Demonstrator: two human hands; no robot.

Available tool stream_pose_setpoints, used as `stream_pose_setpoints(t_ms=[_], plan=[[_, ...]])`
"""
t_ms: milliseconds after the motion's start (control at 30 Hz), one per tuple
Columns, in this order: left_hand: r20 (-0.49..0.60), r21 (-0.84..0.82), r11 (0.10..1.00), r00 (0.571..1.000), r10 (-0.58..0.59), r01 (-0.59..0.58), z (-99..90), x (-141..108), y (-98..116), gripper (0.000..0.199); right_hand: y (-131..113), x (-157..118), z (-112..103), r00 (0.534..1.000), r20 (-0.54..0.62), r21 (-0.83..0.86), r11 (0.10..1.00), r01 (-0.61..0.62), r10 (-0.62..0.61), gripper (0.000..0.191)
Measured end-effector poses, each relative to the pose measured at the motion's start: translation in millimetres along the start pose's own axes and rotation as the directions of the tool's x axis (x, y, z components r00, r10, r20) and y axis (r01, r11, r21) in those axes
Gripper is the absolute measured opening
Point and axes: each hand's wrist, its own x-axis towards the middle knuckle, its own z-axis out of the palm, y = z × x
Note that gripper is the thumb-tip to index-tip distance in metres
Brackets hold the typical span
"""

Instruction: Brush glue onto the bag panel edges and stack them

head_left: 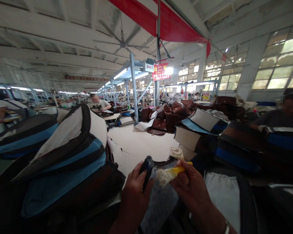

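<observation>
In front of me, my right hand point(191, 185) is closed round the yellow handle of a brush point(169, 175). Its pale, clumped bristles point left and lie against a greyish-blue fabric piece point(161, 203). The dark, folded edge of that piece is pinched by my left hand point(136, 187), whose thumb faces me. Just beyond the brush, a cream-coloured tub or lid point(176, 152) stands near the edge of the white table point(141, 143). The lower part of the fabric piece runs down out of view between my forearms.
Stacked bag panels with blue and black layers point(70, 162) rise on my left. More stacked panels point(197, 130) stand on the right, with a person point(288, 110) behind them. Brown bags point(171, 115) are heaped at the table's far end. Another person point(100, 102) works farther back.
</observation>
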Motion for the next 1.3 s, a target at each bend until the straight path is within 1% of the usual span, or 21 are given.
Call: stream_pose_setpoints(t_ms=[100, 133, 167, 233, 267, 333, 400, 433, 467, 567, 667, 733, 800, 900, 967, 1033, 1100, 1133, 1200, 1233, 1300], plan=[[0.067, -0.154, 0.983, 0.993, -0.094, 0.103, -3.9, 6.4, 6.1, 0.038, -29.1, 8.0, 4.2, 0.965, -0.154, -0.07, 0.977, 0.202, -0.211, 0.026], [0.095, -0.204, 0.969, 0.988, -0.12, 0.137, -5.0, 8.9, 8.9, 0.037, -36.6, 10.8, 7.0, 0.944, -0.142, -0.159, 0.948, 0.276, -0.298, 0.024], [0.118, -0.245, 0.955, 0.983, -0.142, 0.167, -6.0, 11.4, 11.7, 0.036, -41.9, 13.7, 10.3, 0.923, -0.087, -0.263, 0.902, 0.342, -0.376, 0.022], [0.145, -0.308, 0.93, 0.976, -0.162, 0.2, -7.6, 16.3, 16.1, 0.036, -46.2, 20.4, 17.1, 0.883, 0.126, -0.457, 0.764, 0.456, -0.452, 0.016], [0.162, -0.329, 0.92, 0.973, -0.167, 0.213, -8.4, 18.7, 17.6, 0.036, -46.3, 24.2, 20.1, 0.855, 0.261, -0.537, 0.668, 0.515, -0.449, 0.014], [0.202, -0.357, 0.902, 0.963, -0.178, 0.241, -10.3, 22.8, 19.2, 0.037, -46.0, 32.2, 24.5, 0.767, 0.513, -0.638, 0.426, 0.641, -0.387, 0.014], [0.236, -0.374, 0.886, 0.952, -0.196, 0.275, -12.4, 25.3, 19.2, 0.037, -48.3, 38.6, 27.1, 0.683, 0.661, -0.648, 0.221, 0.729, -0.311, 0.013], [0.246, -0.379, 0.878, 0.946, -0.209, 0.293, -13.4, 25.9, 18.7, 0.038, -50.6, 40.4, 27.9, 0.653, 0.695, -0.639, 0.158, 0.752, -0.3, 0.012], [0.251, -0.385, 0.87, 0.942, -0.221, 0.307, -14.3, 26.2, 18.1, 0.038, -53.2, 41.0, 28.6, 0.631, 0.71, -0.628, 0.125, 0.768, -0.313, 0.011], [0.261, -0.392, 0.855, 0.932, -0.251, 0.34, -15.8, 26.5, 16.0, 0.039, -58.8, 37.2, 29.7, 0.585, 0.732, -0.582, 0.127, 0.803, -0.35, 0.008], [0.267, -0.409, 0.836, 0.924, -0.273, 0.365, -15.9, 27.2, 13.8, 0.042, -57.4, 32.4, 28.8, 0.539, 0.805, -0.538, 0.076, 0.839, -0.25, 0.006], [0.268, -0.428, 0.823, 0.923, -0.278, 0.372, -15.1, 27.9, 12.1, 0.043, -54.1, 31.0, 27.5, 0.535, 0.804, -0.549, 0.022, 0.836, -0.259, 0.007], [0.266, -0.433, 0.823, 0.924, -0.274, 0.368, -13.1, 28.5, 10.0, 0.044, -49.9, 30.0, 26.3, 0.562, 0.753, -0.581, 0.056, 0.812, -0.341, 0.008], [0.214, -0.39, 0.862, 0.942, -0.258, 0.325, -9.4, 29.5, 7.4, 0.043, -45.7, 30.6, 22.5, 0.664, 0.646, -0.614, 0.26, 0.745, -0.375, 0.007], [0.153, -0.334, 0.906, 0.964, -0.219, 0.259, -10.7, 31.6, 7.4, 0.041, -50.6, 35.3, 15.2, 0.733, 0.522, -0.644, 0.361, 0.674, -0.436, 0.009], [0.136, -0.277, 0.951, 0.985, -0.106, 0.141, -18.3, 36.6, 9.5, 0.036, -65.0, 44.9, 2.3, 0.752, 0.325, -0.647, 0.445, 0.619, -0.574, 0.011], [0.186, -0.244, 0.97, 0.98, 0.065, -0.018, -31.4, 46.0, 13.1, 0.03, -85.4, 57.6, -15.4, 0.75, 0.14, -0.598, 0.549, 0.584, -0.646, 0.016], [0.212, -0.239, 0.966, 0.966, 0.149, -0.097, -38.4, 52.6, 14.6, 0.027, -95.1, 63.8, -25.3, 0.763, 0.065, -0.561, 0.609, 0.561, -0.643, 0.021], [0.226, -0.223, 0.947, 0.933, 0.28, -0.231, -48.4, 69.0, 15.6, 0.024, -107.1, 73.2, -45.8, 0.825, -0.036, -0.489, 0.73, 0.478, -0.564, 0.03], [0.21, -0.188, 0.945, 0.929, 0.306, -0.269, -49.3, 77.8, 14.4, 0.023, -107.6, 75.4, -55.7, 0.865, -0.067, -0.46, 0.785, 0.416, -0.498, 0.033], [0.147, -0.072, 0.964, 0.954, 0.263, -0.254, -39.2, 93.7, 8.7, 0.02, -96.5, 73.9, -73.9, 0.936, -0.124, -0.391, 0.883, 0.259, -0.33, 0.037]])
